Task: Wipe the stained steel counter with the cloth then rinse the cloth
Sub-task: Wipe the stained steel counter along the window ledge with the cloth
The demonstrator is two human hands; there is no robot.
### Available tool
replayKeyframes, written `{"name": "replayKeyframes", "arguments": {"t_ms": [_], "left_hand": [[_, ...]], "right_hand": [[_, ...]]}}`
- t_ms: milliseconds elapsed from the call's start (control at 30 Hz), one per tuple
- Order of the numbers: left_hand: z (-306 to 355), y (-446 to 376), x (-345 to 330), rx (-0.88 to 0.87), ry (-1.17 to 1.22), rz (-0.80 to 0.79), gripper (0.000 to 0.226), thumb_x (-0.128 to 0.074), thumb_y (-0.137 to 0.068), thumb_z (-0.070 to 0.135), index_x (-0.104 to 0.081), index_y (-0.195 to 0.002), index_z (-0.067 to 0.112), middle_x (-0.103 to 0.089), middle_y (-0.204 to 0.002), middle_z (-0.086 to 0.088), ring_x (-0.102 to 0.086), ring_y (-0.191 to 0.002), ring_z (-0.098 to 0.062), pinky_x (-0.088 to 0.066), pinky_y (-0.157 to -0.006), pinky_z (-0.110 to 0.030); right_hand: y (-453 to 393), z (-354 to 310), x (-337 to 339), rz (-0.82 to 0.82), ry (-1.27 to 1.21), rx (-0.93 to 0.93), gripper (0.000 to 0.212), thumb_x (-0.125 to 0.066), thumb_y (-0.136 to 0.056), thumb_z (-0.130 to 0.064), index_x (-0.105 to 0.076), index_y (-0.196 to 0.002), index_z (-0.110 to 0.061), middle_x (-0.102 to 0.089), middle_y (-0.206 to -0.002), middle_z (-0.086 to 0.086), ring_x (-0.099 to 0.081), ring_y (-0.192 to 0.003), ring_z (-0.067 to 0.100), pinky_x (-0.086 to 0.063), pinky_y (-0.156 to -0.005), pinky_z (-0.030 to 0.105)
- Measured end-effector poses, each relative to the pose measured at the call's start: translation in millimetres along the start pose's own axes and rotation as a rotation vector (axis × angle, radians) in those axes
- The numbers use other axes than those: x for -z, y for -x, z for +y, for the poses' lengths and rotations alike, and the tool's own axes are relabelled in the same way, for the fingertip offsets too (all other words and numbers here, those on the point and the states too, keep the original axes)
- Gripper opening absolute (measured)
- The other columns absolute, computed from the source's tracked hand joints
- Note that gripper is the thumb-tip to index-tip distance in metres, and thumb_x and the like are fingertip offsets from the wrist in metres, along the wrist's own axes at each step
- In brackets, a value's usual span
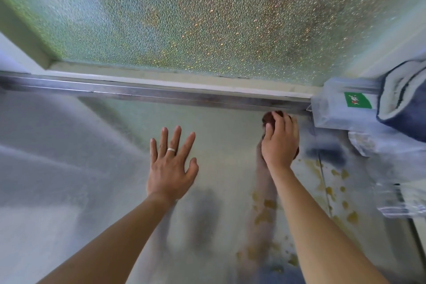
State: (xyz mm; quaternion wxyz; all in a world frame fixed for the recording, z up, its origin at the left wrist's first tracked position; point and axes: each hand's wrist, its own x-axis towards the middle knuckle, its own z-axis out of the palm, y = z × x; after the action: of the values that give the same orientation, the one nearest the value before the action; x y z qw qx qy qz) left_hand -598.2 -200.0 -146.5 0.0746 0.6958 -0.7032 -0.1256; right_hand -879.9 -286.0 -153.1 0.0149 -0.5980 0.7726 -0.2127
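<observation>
Stains (pixel 265 214) lie nearest on the bench (pixel 219 136), unwiped. Left hand (pixel 171 166) rests flat, fingers spread. Right hand (pixel 280 140) grasps the cloth (pixel 268 119) at the rear rail (pixel 161 94). Risk: strokes kept at the rail would miss the stains.

Dull brushed steel counter (pixel 207 145), pebbled textured glass (pixel 207 18), soft folded cloth (pixel 405 104)

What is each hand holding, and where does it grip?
The right hand grips a dark reddish cloth from above, bunched under its fingers, on the steel counter. The left hand holds nothing, fingers spread.
</observation>
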Motion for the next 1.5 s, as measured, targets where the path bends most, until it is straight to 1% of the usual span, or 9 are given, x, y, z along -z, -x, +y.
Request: {"name": "replayKeyframes", "arguments": {"t_ms": [267,400,533,633,867,1000,1167,1300,1500], "left_hand": [[-0.2,1.5,1.1,-0.026,0.011,0.005,0.069,-0.029,-0.097,0.053,-0.011,-0.162,0.041,-0.002,-0.172,0.001,0.011,-0.158,-0.03,0.003,-0.127,-0.055],[-0.3,19.4,-0.8,-0.066,-0.008,-0.019,0.068,-0.025,-0.098,0.054,-0.006,-0.162,0.041,0.001,-0.172,0.002,0.012,-0.158,-0.027,0.0,-0.128,-0.053],[4.1,55.9,-7.1,-0.111,-0.01,-0.022,0.067,-0.029,-0.098,0.052,-0.011,-0.162,0.04,-0.004,-0.172,0.001,0.007,-0.159,-0.028,-0.002,-0.127,-0.054],[7.2,79.1,-9.8,-0.132,-0.03,-0.041,0.067,-0.028,-0.099,0.05,-0.01,-0.162,0.039,-0.003,-0.172,0.0,0.008,-0.159,-0.027,-0.002,-0.127,-0.054],[14.0,104.4,-5.2,-0.148,-0.02,-0.063,0.067,-0.033,-0.097,0.047,-0.021,-0.162,0.035,-0.013,-0.171,-0.005,0.001,-0.158,-0.032,-0.008,-0.124,-0.063],[42.8,99.6,-9.1,-0.053,-0.028,-0.096,0.067,-0.028,-0.097,0.05,-0.013,-0.162,0.041,-0.003,-0.172,0.0,0.012,-0.157,-0.035,0.001,-0.122,-0.068],[73.4,63.4,-20.9,-0.012,-0.057,-0.095,0.065,-0.026,-0.101,0.05,-0.003,-0.161,0.045,0.003,-0.172,0.002,0.02,-0.155,-0.035,0.005,-0.119,-0.072],[88.2,39.5,-24.6,0.006,-0.051,-0.072,0.063,-0.022,-0.102,0.051,0.001,-0.16,0.048,0.008,-0.171,0.003,0.024,-0.154,-0.034,0.006,-0.12,-0.07],[102.0,13.8,-28.7,0.024,-0.046,-0.042,0.062,-0.023,-0.103,0.053,0.002,-0.159,0.049,0.009,-0.172,0.004,0.027,-0.154,-0.031,0.007,-0.122,-0.066]], "right_hand": [[80.6,-26.8,14.3,-0.183,-0.083,0.358,0.039,-0.044,-0.106,-0.029,-0.059,-0.141,-0.023,-0.053,-0.153,0.002,-0.041,-0.147,0.031,-0.031,-0.125,0.044],[127.5,-27.1,28.3,-0.261,-0.13,0.451,0.039,-0.05,-0.104,-0.028,-0.058,-0.142,-0.025,-0.05,-0.156,-0.001,-0.038,-0.15,0.027,-0.028,-0.126,0.04],[175.3,-24.0,45.2,-0.313,-0.173,0.502,0.039,-0.056,-0.103,-0.027,-0.059,-0.142,-0.026,-0.048,-0.158,-0.003,-0.035,-0.152,0.024,-0.026,-0.127,0.037],[212.4,-21.4,61.7,-0.364,-0.18,0.52,0.039,-0.054,-0.104,-0.028,-0.057,-0.143,-0.028,-0.045,-0.16,-0.005,-0.03,-0.155,0.021,-0.029,-0.125,0.04],[281.8,13.1,98.8,-0.514,-0.178,0.655,0.039,-0.046,-0.109,-0.039,-0.047,-0.148,-0.038,-0.032,-0.167,-0.012,-0.02,-0.159,0.016,-0.034,-0.122,0.045],[266.1,27.2,98.6,-0.504,-0.136,0.725,0.04,-0.044,-0.109,-0.044,-0.045,-0.149,-0.04,-0.034,-0.165,-0.011,-0.021,-0.158,0.015,-0.034,-0.123,0.039],[207.7,35.5,79.4,-0.383,-0.117,0.548,0.04,-0.046,-0.109,-0.039,-0.05,-0.148,-0.034,-0.04,-0.162,-0.005,-0.026,-0.157,0.02,-0.033,-0.124,0.04],[142.1,40.9,60.9,-0.296,-0.106,0.455,0.04,-0.047,-0.107,-0.034,-0.053,-0.147,-0.03,-0.041,-0.162,-0.003,-0.029,-0.156,0.023,-0.026,-0.127,0.038],[51.0,44.1,31.0,-0.24,-0.034,0.348,0.04,-0.042,-0.109,-0.034,-0.051,-0.147,-0.028,-0.044,-0.16,-0.001,-0.032,-0.153,0.027,-0.029,-0.127,0.044]]}}
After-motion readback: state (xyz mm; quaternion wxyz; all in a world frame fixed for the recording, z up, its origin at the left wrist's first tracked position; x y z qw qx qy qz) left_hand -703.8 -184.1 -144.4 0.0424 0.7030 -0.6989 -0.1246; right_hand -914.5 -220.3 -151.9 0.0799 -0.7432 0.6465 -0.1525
